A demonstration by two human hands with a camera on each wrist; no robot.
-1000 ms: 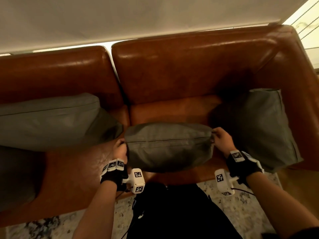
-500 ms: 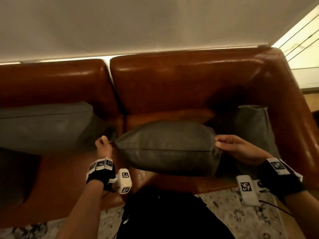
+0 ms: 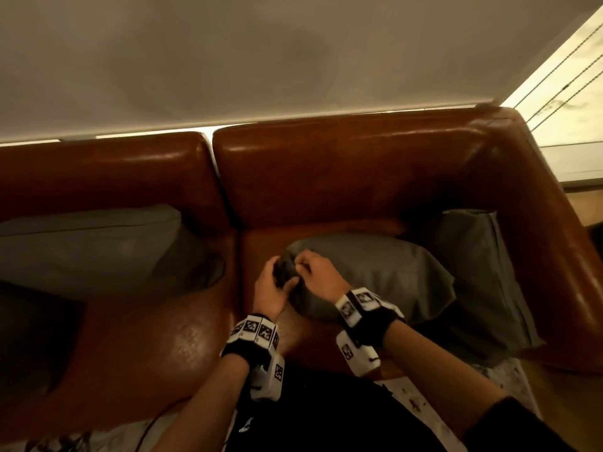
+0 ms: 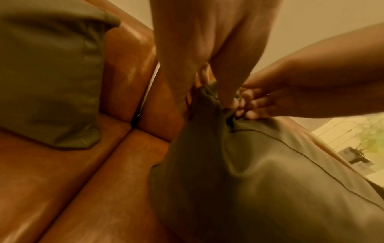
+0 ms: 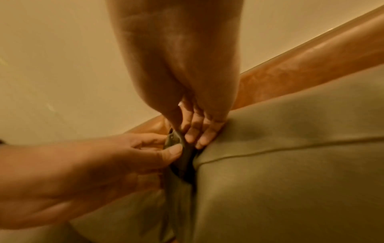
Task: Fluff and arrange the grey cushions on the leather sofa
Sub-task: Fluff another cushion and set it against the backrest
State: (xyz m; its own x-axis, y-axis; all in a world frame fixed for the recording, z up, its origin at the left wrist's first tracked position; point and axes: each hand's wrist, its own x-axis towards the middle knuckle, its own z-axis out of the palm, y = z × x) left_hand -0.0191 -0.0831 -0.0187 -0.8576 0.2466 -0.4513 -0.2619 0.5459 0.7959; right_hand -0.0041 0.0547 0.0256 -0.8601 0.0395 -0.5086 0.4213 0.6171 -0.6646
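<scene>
A grey cushion (image 3: 375, 275) lies on the right seat of the brown leather sofa (image 3: 342, 177). Both hands meet at its left corner. My left hand (image 3: 283, 279) pinches the bunched corner fabric from the left, thumb on top. My right hand (image 3: 301, 265) reaches across and grips the same corner from the right. The left wrist view shows the corner (image 4: 207, 97) squeezed between my left fingers, with the right hand (image 4: 255, 106) close beside. In the right wrist view the fingertips (image 5: 199, 139) press into the cushion (image 5: 290, 164) next to the left thumb (image 5: 170, 152).
A larger grey cushion (image 3: 91, 249) leans on the left backrest, with a darker one (image 3: 32, 337) below it. Another grey cushion (image 3: 479, 272) stands against the right armrest. A patterned rug (image 3: 509, 380) lies in front of the sofa, and a window (image 3: 571, 93) is at the right.
My right hand left the cushion's right end and came across to its left corner, joining the left hand. The cushion now lies further right on the seat.
</scene>
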